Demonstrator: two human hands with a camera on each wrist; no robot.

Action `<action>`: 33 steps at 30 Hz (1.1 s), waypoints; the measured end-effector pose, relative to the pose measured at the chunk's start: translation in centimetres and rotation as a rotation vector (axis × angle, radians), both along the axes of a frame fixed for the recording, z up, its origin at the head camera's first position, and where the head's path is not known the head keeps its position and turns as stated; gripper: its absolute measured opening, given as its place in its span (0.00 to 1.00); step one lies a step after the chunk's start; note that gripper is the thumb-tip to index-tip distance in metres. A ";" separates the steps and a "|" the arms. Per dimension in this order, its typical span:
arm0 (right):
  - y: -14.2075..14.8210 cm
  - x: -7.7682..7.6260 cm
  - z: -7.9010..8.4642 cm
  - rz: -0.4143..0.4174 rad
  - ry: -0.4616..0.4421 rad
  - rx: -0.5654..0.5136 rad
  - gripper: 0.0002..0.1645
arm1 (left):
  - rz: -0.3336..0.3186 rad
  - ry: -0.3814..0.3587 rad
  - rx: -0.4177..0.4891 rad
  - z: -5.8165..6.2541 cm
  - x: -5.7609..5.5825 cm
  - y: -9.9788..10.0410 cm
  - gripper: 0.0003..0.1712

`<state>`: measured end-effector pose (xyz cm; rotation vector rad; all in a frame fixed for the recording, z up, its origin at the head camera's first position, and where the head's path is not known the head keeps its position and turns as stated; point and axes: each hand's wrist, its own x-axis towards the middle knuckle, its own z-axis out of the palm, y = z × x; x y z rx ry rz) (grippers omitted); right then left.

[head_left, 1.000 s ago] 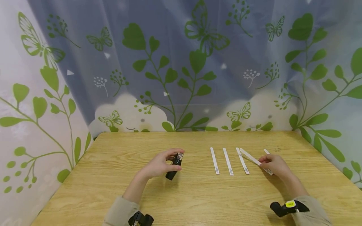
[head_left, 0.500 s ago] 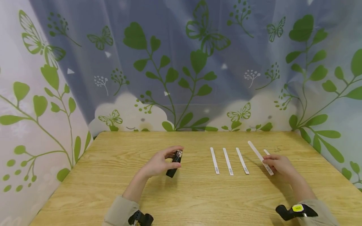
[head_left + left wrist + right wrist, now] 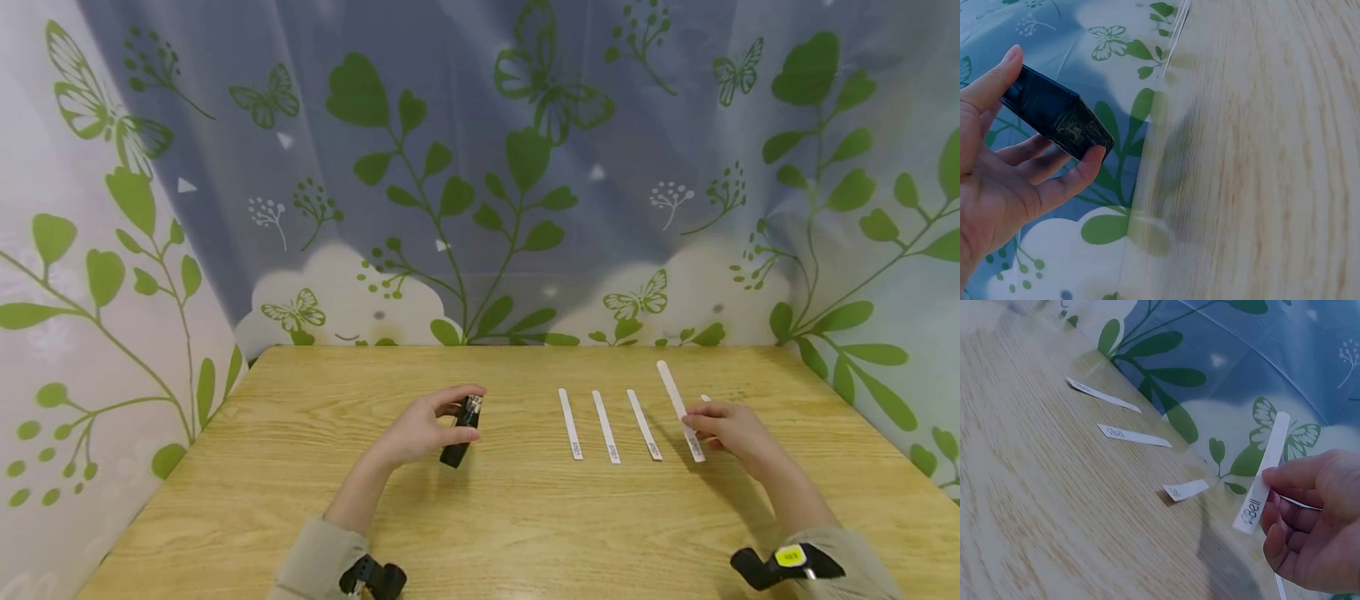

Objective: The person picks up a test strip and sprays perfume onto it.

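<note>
Left hand [image 3: 420,427] grips a black bottle [image 3: 454,453]; right hand [image 3: 733,432] pinches a white strip [image 3: 671,387] above the table [image 3: 525,525], three strips [image 3: 606,427] left of it. Strip handling seems in hand; the next move likely calls for a steady pinch.

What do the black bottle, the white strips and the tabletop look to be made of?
Black bottle: glass, or possibly plastic; glossy, with reflections on crisp edges.
White strips: probably stiff paper; matte, thin, printed.
Tabletop: wood or wood-look laminate; visible grain, slight sheen.

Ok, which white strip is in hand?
The strip pinched by the right hand; three strips lie untouched on its left, a fifth strip is partly behind that hand.
</note>
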<state>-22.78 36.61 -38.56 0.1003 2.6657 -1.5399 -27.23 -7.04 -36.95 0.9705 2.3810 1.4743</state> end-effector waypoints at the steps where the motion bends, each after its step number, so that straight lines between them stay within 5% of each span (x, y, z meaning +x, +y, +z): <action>1: -0.2 0.0 0.1 0.004 0.002 0.002 0.25 | -0.003 0.002 0.001 0.0 0.0 0.0 0.32; 14: -3.5 -0.3 1.0 0.087 0.025 0.001 0.24 | 0.010 -0.027 0.026 -0.1 -0.1 -0.1 0.33; 33: -8.1 0.0 1.2 0.215 0.009 -0.049 0.15 | 0.050 0.044 -0.025 0.0 0.0 0.0 0.32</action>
